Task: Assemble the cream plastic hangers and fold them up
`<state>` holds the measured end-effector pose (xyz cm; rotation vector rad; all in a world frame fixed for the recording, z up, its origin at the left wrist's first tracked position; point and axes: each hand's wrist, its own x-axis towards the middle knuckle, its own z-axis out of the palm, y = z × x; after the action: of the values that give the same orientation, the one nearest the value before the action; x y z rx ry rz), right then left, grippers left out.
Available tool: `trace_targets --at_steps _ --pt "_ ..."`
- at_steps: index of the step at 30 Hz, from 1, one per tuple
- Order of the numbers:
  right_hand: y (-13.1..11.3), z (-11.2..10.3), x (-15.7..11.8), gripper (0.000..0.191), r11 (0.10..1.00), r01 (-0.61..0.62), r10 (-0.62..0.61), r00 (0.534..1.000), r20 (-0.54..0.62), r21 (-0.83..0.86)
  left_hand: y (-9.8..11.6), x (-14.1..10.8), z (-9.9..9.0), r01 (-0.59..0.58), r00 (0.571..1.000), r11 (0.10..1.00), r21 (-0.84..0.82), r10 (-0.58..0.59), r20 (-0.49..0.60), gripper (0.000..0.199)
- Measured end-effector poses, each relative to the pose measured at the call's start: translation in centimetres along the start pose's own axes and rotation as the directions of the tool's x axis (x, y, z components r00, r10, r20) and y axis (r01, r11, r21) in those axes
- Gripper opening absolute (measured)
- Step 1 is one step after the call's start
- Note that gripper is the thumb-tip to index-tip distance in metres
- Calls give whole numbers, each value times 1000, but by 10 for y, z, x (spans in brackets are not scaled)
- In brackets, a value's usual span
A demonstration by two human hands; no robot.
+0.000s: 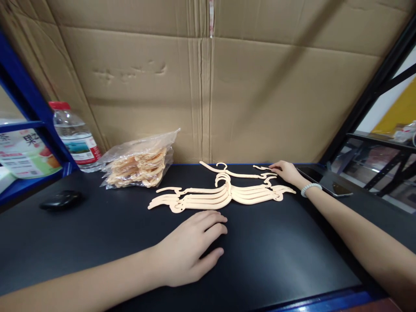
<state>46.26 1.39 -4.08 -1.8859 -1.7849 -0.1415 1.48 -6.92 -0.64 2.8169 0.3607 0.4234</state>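
My left hand [195,247] rests palm down on the dark table, fingers spread and holding nothing, just in front of a row of cream plastic clothes hangers [208,200]. The hangers lie flat and overlapping, with their hooks bunched in the middle. Behind the row is another cream hanger [245,175], its hook pointing to the back. At the back right, my right hand [287,172], a pale bead bracelet at its wrist, pinches the end of a small cream hanger arm piece [261,167]. Part of that piece is hidden by the fingers.
A clear bag of hanger parts [139,167] lies at the back left, beside a red-capped water bottle [76,138]. Further left is a black computer mouse [61,200]. A phone [325,182] lies right of my right hand. A cardboard wall [276,95] closes the back.
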Motion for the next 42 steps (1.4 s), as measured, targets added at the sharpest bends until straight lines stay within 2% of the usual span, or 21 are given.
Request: trace_targets --at_steps 7,19,30,34,38,42 --pt "-8 0 -1 11 999 -50 50 999 5 -19 2 1 -1 3 1000 1000 4 -3 7 27" --pt "-15 -1 -2 16 995 -62 65 997 33 -83 3 1 -2 9 1000 1000 7 -9 14 27" --pt "-18 -10 -8 18 990 53 -46 997 54 -133 5 1 -3 -6 1000 1000 -3 6 -13 27" --pt "-23 -13 -11 17 994 33 -31 999 16 -100 5 1 -3 -12 1000 1000 -10 11 -23 27" --pt "-37 -22 -11 20 1000 -4 4 999 -48 -5 3 0 -2 -13 999 1000 -22 12 -46 28" --pt "-76 -38 -15 25 988 57 -53 998 -37 145 2 0 -2 -5 998 998 -60 1 -66 30"
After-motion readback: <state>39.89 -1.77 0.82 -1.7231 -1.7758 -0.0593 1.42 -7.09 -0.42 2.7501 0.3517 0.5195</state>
